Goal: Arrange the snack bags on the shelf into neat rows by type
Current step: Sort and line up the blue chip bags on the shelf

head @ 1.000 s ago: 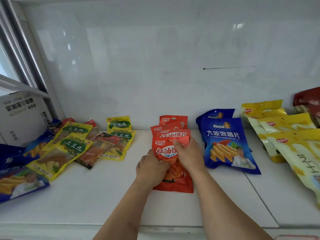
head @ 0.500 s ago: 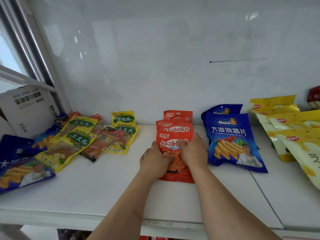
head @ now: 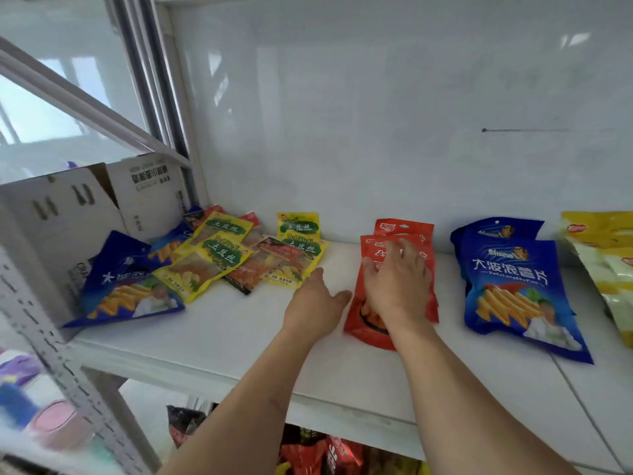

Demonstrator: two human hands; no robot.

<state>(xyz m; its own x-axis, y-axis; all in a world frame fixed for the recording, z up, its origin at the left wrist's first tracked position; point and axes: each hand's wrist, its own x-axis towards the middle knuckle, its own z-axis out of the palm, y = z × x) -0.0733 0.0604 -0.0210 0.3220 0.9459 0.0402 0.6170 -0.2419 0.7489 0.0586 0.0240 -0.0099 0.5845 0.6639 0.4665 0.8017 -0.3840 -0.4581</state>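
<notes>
A stack of red snack bags (head: pixel 366 323) lies in a row at the middle of the white shelf (head: pixel 239 341). My right hand (head: pixel 397 282) lies flat on the front red bag, fingers spread. Just left of the red bags, my left hand (head: pixel 317 303) hovers over the bare shelf with its fingers straight, holding nothing. Blue chip bags (head: pixel 513 286) lie stacked to the right. A loose pile of yellow-green bags (head: pixel 219 255) mixed with darker red packets (head: pixel 270 262) sits at the left. Another blue bag (head: pixel 126 289) lies at the far left.
Yellow bags (head: pixel 603 248) lie at the right edge. A white cardboard box (head: pixel 68 217) stands beyond the shelf's left end, beside a metal upright (head: pixel 41 323). More bags show on the shelf below (head: pixel 308 454). The white back wall (head: pixel 376 132) is close behind.
Both hands let go of the front red bag. My left hand moved off to the left onto bare shelf, and my right hand flattened on top of the bag. The view swung left.
</notes>
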